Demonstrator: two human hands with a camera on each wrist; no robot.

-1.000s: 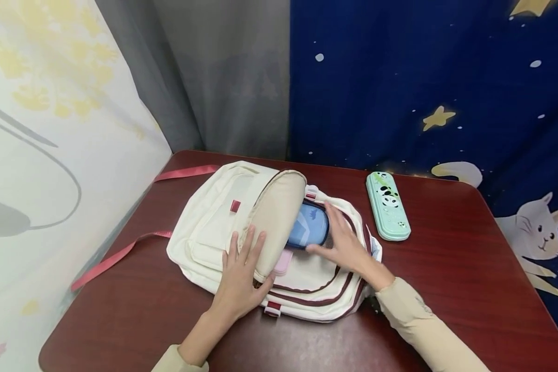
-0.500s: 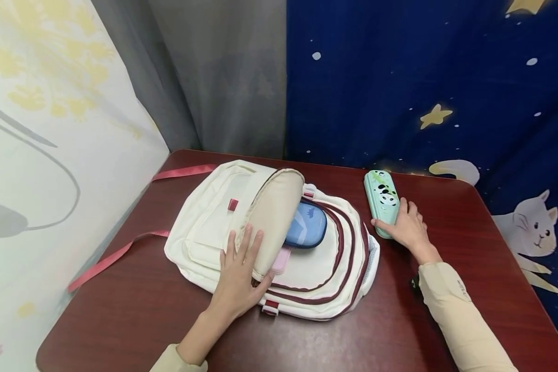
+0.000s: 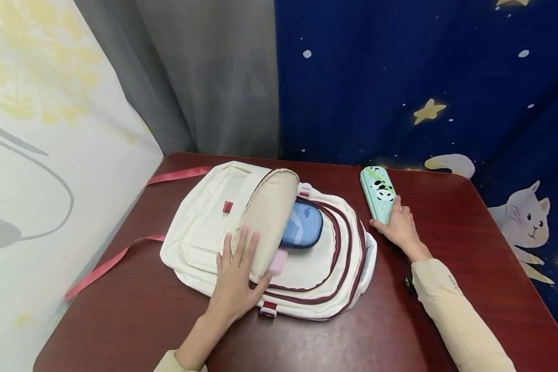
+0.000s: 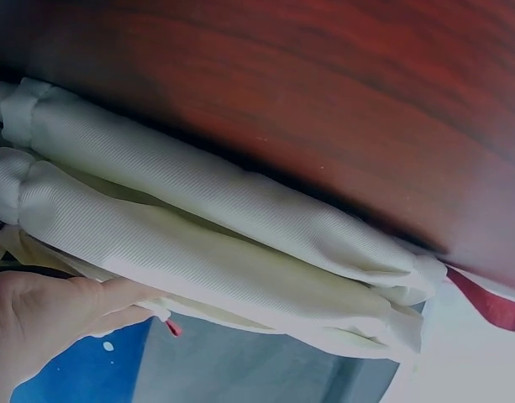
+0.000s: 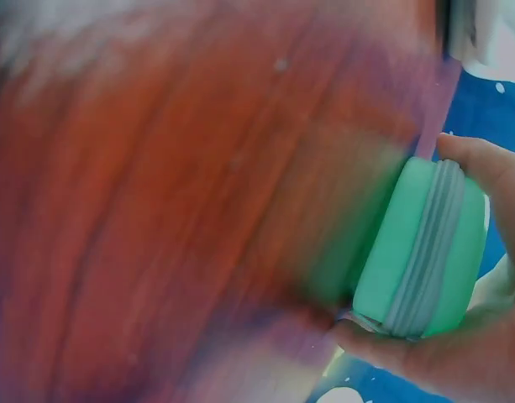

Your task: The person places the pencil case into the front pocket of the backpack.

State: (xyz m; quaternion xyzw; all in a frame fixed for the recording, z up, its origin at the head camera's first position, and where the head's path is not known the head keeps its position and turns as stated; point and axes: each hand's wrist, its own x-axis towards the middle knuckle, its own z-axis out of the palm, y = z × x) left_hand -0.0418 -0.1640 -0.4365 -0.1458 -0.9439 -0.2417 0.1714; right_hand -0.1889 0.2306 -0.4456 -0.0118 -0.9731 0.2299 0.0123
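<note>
- Nearest my head view, toward the near edge of the tabletop [image 3: 302, 346], the left grip [image 3: 234, 284] rests on the raised flap [image 3: 272, 217] of a cream backpack [image 3: 204, 222], fingers straight and spread.
- The backpack lies left of centre, its long axis running roughly from left edge to right edge; I see red straps [image 3: 93, 272] trailing to the left edge.
- The flap's mouth faces the right edge. A pink item [image 3: 278, 261] shows there, partly covered, and a blue case [image 3: 304, 226] lies beyond it, one end under the flap.
- I have the right grip [image 3: 402, 230] closed round the near end of the green pencil case [image 3: 377, 192], thumb on its left side. I cannot tell whether the case touches the tabletop.
- That case is by the far edge, toward the far right corner, panda print up. Its long axis runs far to near, the near end slanting rightward.
- Between it and the flap's mouth I have the blue case and the backpack's maroon-trimmed rim in the way.
- Past the far edge hang grey [image 3: 228, 77] and starry blue [image 3: 349, 77] curtains.
</note>
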